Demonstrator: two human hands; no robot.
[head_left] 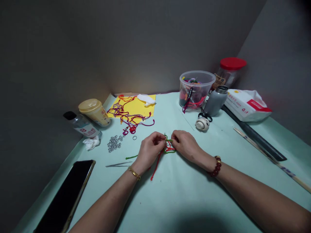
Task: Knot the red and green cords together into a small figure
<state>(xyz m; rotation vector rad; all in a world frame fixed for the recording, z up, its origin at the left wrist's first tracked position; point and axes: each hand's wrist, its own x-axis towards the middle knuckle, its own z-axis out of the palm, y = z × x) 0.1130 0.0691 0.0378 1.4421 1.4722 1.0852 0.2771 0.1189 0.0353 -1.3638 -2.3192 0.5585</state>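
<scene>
Left hand (152,149) and right hand (184,145) are together mid-desk (170,197), both pinching a red and green cord (168,149) at the fingertips, its red ends trailing nearward. Tweezers (119,164) lie just left of the left hand, a phone (65,197) at near left, small metal rings (114,143) beyond. Far off: tangled threads (128,113) on yellow paper (138,108), and a plastic tub (195,89) of cords at right.
</scene>
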